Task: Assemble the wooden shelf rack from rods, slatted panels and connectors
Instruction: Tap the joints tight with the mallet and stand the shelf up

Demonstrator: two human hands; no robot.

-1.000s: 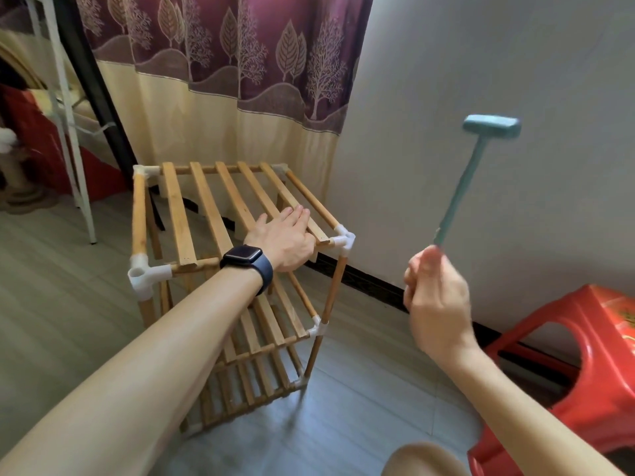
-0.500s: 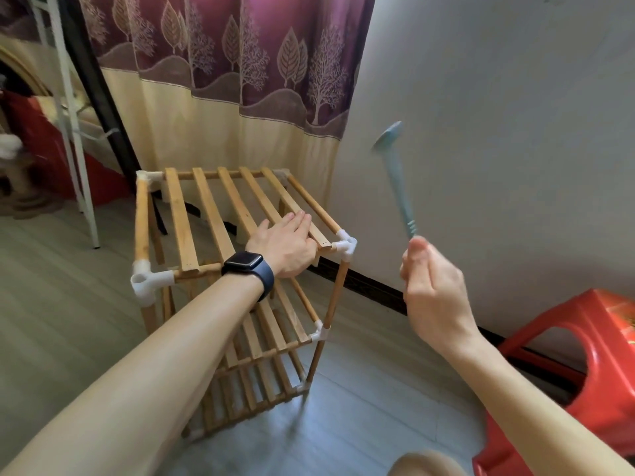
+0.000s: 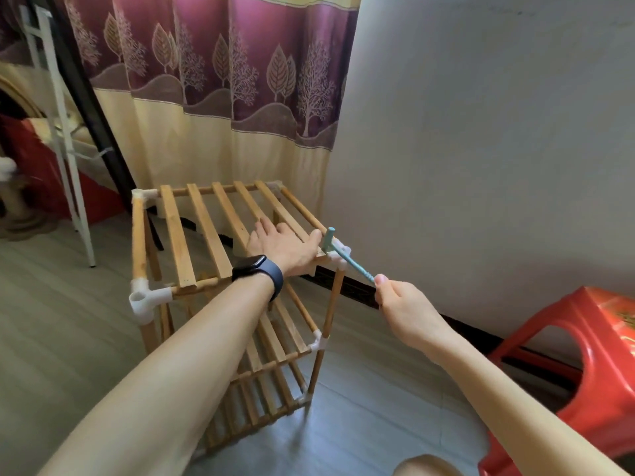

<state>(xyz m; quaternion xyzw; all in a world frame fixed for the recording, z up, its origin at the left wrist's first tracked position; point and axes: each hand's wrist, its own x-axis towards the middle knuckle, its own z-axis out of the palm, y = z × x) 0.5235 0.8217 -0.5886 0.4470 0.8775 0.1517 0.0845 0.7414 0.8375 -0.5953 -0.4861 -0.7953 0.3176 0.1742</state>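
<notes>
A three-tier wooden shelf rack (image 3: pixel 206 235) of rods and slatted panels stands on the floor, joined by white plastic connectors. My left hand (image 3: pixel 285 247) lies flat on the top panel's slats near the front right corner. My right hand (image 3: pixel 409 310) grips the handle of a small teal hammer (image 3: pixel 347 257). The hammer's head sits down on the white connector (image 3: pixel 338 254) at the top front right corner. Another white connector (image 3: pixel 146 298) at the top front left corner has an open upward socket.
A red plastic stool (image 3: pixel 591 369) stands close on the right. The white wall (image 3: pixel 481 149) runs just behind the rack, with a patterned curtain (image 3: pixel 223 97) at the back. A white metal frame (image 3: pixel 65 142) stands at the far left. Grey floor surrounds the rack.
The hammer swung from raised high at the right down onto the top front right connector. My left hand stayed flat on the top panel.
</notes>
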